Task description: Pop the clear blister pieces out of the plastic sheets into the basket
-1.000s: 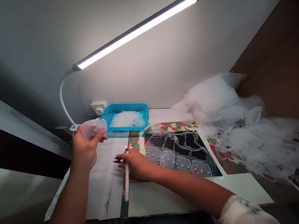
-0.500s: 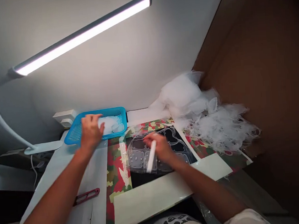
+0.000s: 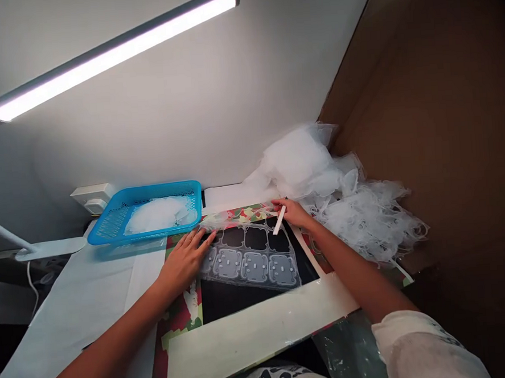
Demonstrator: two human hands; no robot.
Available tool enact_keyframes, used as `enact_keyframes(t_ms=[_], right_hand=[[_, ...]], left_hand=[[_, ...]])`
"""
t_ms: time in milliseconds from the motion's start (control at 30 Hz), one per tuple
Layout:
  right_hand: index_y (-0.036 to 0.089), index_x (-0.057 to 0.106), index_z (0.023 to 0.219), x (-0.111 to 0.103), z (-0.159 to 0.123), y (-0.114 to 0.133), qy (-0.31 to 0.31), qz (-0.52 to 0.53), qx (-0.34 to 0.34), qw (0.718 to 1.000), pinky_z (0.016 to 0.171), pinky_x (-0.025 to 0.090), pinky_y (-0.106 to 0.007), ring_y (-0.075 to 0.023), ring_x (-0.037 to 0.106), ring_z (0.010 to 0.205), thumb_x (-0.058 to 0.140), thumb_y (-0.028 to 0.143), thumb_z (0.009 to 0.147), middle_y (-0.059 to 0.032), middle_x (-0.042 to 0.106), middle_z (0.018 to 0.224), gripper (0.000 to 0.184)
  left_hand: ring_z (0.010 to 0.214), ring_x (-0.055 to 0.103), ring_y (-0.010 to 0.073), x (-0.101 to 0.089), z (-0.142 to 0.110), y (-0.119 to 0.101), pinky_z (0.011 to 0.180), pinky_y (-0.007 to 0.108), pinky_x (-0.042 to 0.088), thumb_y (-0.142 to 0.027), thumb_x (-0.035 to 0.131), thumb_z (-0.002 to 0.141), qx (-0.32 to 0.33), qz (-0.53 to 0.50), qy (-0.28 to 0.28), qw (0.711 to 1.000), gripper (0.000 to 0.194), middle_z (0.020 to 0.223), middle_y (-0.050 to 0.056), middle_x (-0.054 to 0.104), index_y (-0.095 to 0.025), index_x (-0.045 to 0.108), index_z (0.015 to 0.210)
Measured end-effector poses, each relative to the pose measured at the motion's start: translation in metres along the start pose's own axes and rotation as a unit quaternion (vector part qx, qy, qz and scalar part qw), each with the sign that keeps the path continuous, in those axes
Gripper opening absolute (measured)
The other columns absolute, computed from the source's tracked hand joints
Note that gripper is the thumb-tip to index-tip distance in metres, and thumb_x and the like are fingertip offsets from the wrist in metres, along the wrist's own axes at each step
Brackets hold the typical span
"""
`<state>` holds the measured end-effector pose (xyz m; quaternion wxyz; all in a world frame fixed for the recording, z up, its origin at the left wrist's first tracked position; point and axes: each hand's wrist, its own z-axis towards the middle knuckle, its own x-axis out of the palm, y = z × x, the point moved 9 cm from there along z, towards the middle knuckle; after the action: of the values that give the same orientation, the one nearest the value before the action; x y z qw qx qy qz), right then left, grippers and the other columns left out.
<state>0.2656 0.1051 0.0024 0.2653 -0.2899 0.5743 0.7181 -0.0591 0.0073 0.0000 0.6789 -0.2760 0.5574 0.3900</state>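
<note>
A clear plastic sheet lies on a black board, marked with rounded-square outlines. Its near row holds frosted pieces with small raised dots, while the far row looks dark inside the outlines. Flat on the sheet's left edge rests my left hand, fingers apart and holding nothing. My right hand is at the sheet's far right corner, closed around a slim white stick that slants down over the sheet. What kind of tool the stick is cannot be made out, and its upper end is hidden by the fingers.
Behind my left hand stands a blue basket with frosted film pieces in it. A heap of translucent film scraps lies to the right. A lamp shines overhead. One pale strip runs along the board's front.
My left hand has come from the basket down to the sheet's left edge. My right hand has moved to the far right corner with the white stick. The sheet now lies flatter.
</note>
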Motion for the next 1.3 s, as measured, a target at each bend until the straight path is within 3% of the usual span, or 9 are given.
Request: enact_keyframes(t_ms=[67, 167, 233, 333, 400, 500, 667, 900, 1300], right_hand=[[0.019, 0.067, 0.12, -0.01, -0.008, -0.002, 0.028, 0.041, -0.005, 0.999, 0.076, 0.052, -0.029, -0.0179, 0.067, 0.077, 0.067, 0.018, 0.077, -0.0045, 0.073, 0.088, 0.043], [0.02, 0.063, 0.123, -0.033, -0.031, 0.002, -0.001, 0.155, 0.0, 0.988, 0.068, 0.051, -0.028, -0.0174, 0.065, 0.076, 0.061, 0.039, 0.086, -0.0057, 0.072, 0.093, 0.042], [0.021, 0.06, 0.123, -0.037, -0.052, 0.011, -0.015, 0.243, 0.009, 0.97, 0.063, 0.049, -0.027, -0.0163, 0.063, 0.074, 0.048, 0.053, 0.092, -0.006, 0.07, 0.092, 0.046], [0.023, 0.063, 0.118, -0.016, -0.085, 0.035, 0.044, 0.295, 0.019, 0.954, 0.061, 0.047, -0.027, -0.0145, 0.057, 0.064, 0.028, 0.06, 0.097, -0.0023, 0.063, 0.074, 0.055], [0.023, 0.069, 0.109, -0.002, -0.106, 0.048, 0.064, 0.259, 0.014, 0.964, 0.063, 0.046, -0.026, -0.0141, 0.054, 0.065, 0.029, 0.058, 0.098, -0.0012, 0.057, 0.07, 0.055], [0.022, 0.07, 0.105, 0.011, -0.133, 0.055, 0.073, 0.213, 0.003, 0.974, 0.066, 0.045, -0.026, -0.0146, 0.056, 0.071, 0.039, 0.052, 0.098, -0.0017, 0.059, 0.077, 0.043], [0.021, 0.064, 0.096, 0.021, -0.158, 0.046, 0.084, 0.201, 0.024, 0.976, 0.061, 0.046, -0.027, -0.0163, 0.061, 0.069, 0.06, 0.044, 0.088, -0.0011, 0.067, 0.078, 0.024], [0.02, 0.06, 0.07, 0.024, -0.161, 0.071, 0.113, 0.16, -0.09, 0.977, 0.081, 0.048, -0.033, -0.0202, 0.063, 0.092, 0.064, 0.026, 0.084, -0.0058, 0.068, 0.1, 0.016], [0.02, 0.056, 0.072, 0.032, -0.162, 0.074, 0.127, 0.108, -0.101, 0.981, 0.076, 0.047, -0.03, -0.0171, 0.061, 0.088, 0.062, 0.019, 0.086, -0.0046, 0.063, 0.1, 0.015]], left_hand=[[0.135, 0.044, 0.0326, -0.013, -0.003, -0.012, 0.104, 0.05, 0.042, -0.006, 0.032, 0.093, -0.021, 0.022, -0.035, 0.999, 0.053, 0.143, 0.017, 0.051, -0.019, 0.052, 0.14], [0.126, 0.052, 0.0318, -0.017, -0.006, -0.059, 0.1, 0.048, 0.046, -0.002, 0.032, 0.091, 0.01, 0.001, -0.056, 0.998, 0.049, 0.132, 0.018, 0.06, -0.015, 0.063, 0.127], [0.127, 0.053, 0.0277, -0.011, -0.003, -0.099, 0.103, 0.044, 0.045, -0.009, 0.035, 0.096, 0.076, -0.058, -0.044, 0.994, 0.042, 0.133, 0.015, 0.06, -0.017, 0.062, 0.128], [0.138, 0.041, 0.027, 0.004, 0.01, -0.136, 0.109, 0.045, 0.04, -0.034, 0.042, 0.1, 0.149, -0.135, 0.006, 0.98, 0.044, 0.149, 0.009, 0.046, -0.025, 0.047, 0.142], [0.143, 0.032, 0.0293, 0.011, 0.02, -0.137, 0.111, 0.05, 0.035, -0.044, 0.042, 0.099, 0.152, -0.142, 0.034, 0.978, 0.05, 0.156, 0.007, 0.036, -0.031, 0.039, 0.147], [0.146, 0.024, 0.0306, 0.005, 0.025, -0.131, 0.115, 0.055, 0.026, -0.039, 0.043, 0.099, 0.135, -0.13, 0.02, 0.982, 0.048, 0.158, 0.008, 0.03, -0.029, 0.041, 0.146], [0.148, 0.021, 0.0261, -0.004, -0.003, -0.161, 0.119, 0.051, 0.021, -0.032, 0.048, 0.097, 0.182, -0.159, 0.008, 0.97, 0.048, 0.157, 0.009, 0.031, -0.026, 0.043, 0.144], [0.148, 0.013, 0.0302, 0.009, -0.015, -0.166, 0.118, 0.055, 0.021, -0.044, 0.05, 0.096, 0.187, -0.202, 0.046, 0.96, 0.057, 0.161, 0.007, 0.019, -0.032, 0.034, 0.149], [0.148, 0.012, 0.0303, 0.007, -0.015, -0.164, 0.119, 0.053, 0.02, -0.038, 0.054, 0.095, 0.195, -0.221, 0.049, 0.954, 0.055, 0.162, 0.006, 0.009, -0.033, 0.038, 0.147]])
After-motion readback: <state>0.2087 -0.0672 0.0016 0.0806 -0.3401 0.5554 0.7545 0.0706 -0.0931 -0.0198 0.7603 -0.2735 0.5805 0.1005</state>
